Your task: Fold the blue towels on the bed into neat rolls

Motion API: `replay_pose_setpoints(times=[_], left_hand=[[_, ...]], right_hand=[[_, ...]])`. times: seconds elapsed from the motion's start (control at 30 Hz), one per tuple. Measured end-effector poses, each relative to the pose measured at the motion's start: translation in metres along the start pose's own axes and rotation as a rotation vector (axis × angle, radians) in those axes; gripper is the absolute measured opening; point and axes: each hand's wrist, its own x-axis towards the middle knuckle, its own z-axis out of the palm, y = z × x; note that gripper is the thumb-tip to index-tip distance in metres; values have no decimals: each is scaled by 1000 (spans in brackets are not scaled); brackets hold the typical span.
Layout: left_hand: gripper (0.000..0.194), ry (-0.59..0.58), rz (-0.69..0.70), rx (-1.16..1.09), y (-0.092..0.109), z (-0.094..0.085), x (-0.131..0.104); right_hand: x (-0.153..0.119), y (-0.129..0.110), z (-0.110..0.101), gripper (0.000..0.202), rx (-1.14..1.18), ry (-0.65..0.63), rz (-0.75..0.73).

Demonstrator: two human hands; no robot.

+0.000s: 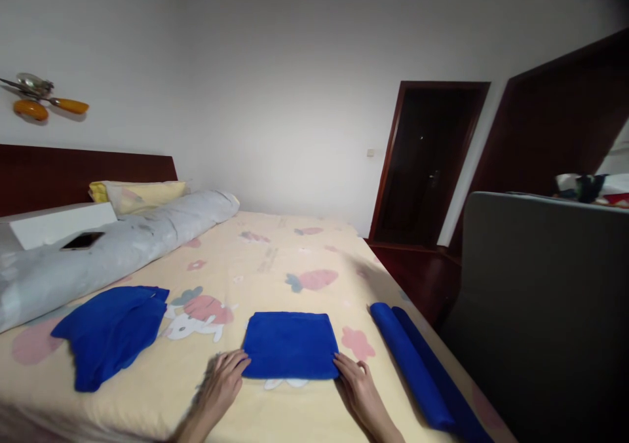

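Observation:
A folded blue cloth (pixel 291 346) lies flat as a neat rectangle on the patterned bedsheet (pixel 275 286). My left hand (pixel 228 372) grips its near left edge, fingertips at the corner. At the near right corner, my right hand (pixel 356 374) holds the opposite edge in the same way; the thumbs are partly hidden. To the left, a loosely crumpled blue cloth (pixel 115 331) is spread unevenly on the sheet. Over on the right, a blue fabric roll (pixel 410 364) lies lengthwise, with a darker blue strip (pixel 442 371) alongside it near the bed's edge.
A rolled grey quilt (pixel 147 230) runs along the headboard side, with a phone (pixel 83 240) on top and a white box (pixel 63 223) behind it. A yellow pillow (pixel 145 196) rests farther back. Beyond the bed's right edge stands a dark grey panel (pixel 531 299).

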Motion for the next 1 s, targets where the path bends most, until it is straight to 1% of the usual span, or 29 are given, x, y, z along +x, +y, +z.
replay_pose_setpoints(times=[0.07,0.17,0.23,0.27,0.33,0.43,0.5,0.57,0.63,0.7,0.77,0.83,0.87,0.93,1.0], left_hand=[[47,13,-42,-64,4,-8,5],[38,54,-168,-165,6,-13,9],[36,43,-258,-213,6,-12,12],[36,18,-303,-223,5,-12,14],[34,-63,-376,-222,5,-10,20],[30,-169,-429,-169,6,-9,32],[29,-182,-460,-80,6,-8,38],[34,-147,-479,21,7,-4,41],[44,-80,-429,72,10,4,40],[55,-15,-286,56,19,17,39],[63,15,-96,7,36,33,39],[71,4,39,-30,56,50,41],[73,-11,66,-37,66,57,43],[74,-53,59,-35,80,66,46],[74,-110,49,-32,85,69,47]], right_hand=[[6,-4,-6,37,78,17,44],[15,-7,-15,39,176,33,100],[22,-5,-17,38,194,28,130],[26,-3,-16,37,190,22,141],[32,3,-9,35,155,22,166],[42,16,9,32,43,56,209],[47,22,20,31,-46,91,240],[53,24,27,31,-112,131,267],[59,18,30,33,-144,168,280],[64,2,35,37,-138,199,231],[67,-20,43,41,-93,193,88],[68,-44,55,45,-45,134,-76],[68,-54,62,47,-32,91,-128],[66,-66,71,53,-30,4,-162],[61,-67,74,58,-34,-73,-165]])
